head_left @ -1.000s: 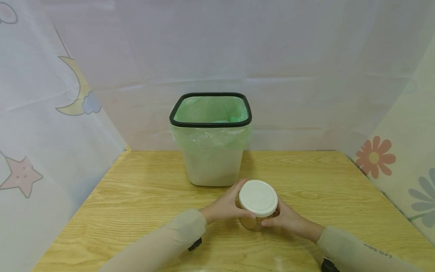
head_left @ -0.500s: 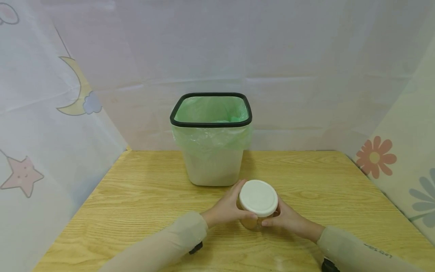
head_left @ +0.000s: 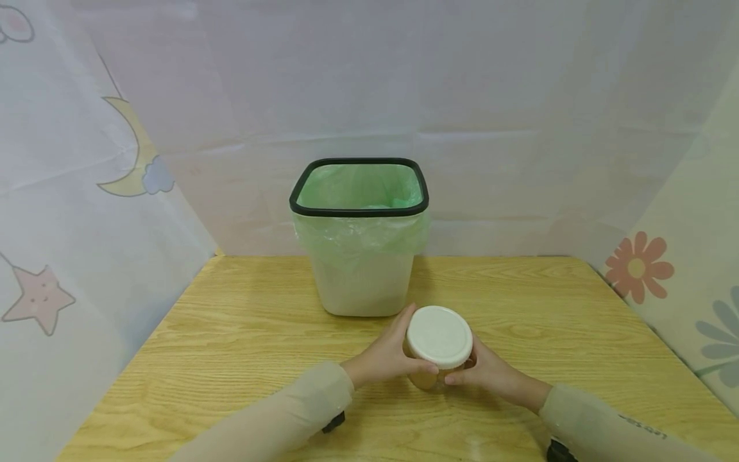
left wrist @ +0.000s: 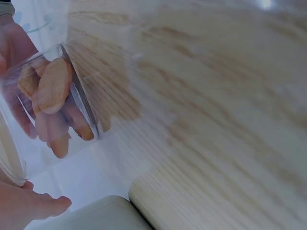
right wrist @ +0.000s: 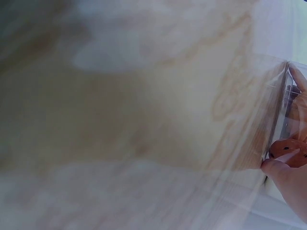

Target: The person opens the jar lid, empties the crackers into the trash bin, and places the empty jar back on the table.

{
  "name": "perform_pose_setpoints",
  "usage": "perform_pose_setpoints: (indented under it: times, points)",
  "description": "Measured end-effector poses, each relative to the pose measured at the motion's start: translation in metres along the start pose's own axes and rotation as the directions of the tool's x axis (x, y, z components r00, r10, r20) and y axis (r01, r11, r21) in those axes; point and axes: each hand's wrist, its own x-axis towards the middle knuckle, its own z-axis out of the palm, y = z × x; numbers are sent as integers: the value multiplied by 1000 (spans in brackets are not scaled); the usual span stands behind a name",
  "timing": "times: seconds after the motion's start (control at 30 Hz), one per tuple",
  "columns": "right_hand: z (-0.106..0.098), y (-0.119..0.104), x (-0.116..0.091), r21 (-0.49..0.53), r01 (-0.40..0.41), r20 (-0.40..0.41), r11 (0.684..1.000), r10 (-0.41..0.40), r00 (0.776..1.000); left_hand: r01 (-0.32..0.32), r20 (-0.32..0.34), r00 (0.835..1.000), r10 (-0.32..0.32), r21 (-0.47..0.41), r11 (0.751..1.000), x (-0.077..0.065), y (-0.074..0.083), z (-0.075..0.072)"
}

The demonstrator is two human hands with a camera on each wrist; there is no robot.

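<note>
A clear jar with a round white lid stands between my two hands, right of the table's middle. My left hand grips it from the left, up by the lid, thumb across the near side. From the right, my right hand holds the jar lower down, its thumb on the near side and its other fingers mostly hidden behind. Through the clear wall, brown oblong cookies show in the left wrist view. The right wrist view catches a cookie with dark specks at its right edge.
Behind the jar stands a pale trash bin with a black rim and a green liner. The wood-grain table is bordered by printed cloth walls at the back and sides.
Over the last second both hands keep their grip on the jar. The left hand shifts very slightly to the right; the lid stays on.
</note>
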Motion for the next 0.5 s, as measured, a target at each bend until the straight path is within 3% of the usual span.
perform_pose_setpoints:
  times: [0.23,0.5]
  points:
    - [0,-2,0,-9,0,8,1000,0,1000,17,67,998,-17,1,1000,4,-3,-9]
    - [0,-1,0,-30,16,-1,999,-16,1000,-24,148,989,22,12,1000,14,-4,-20]
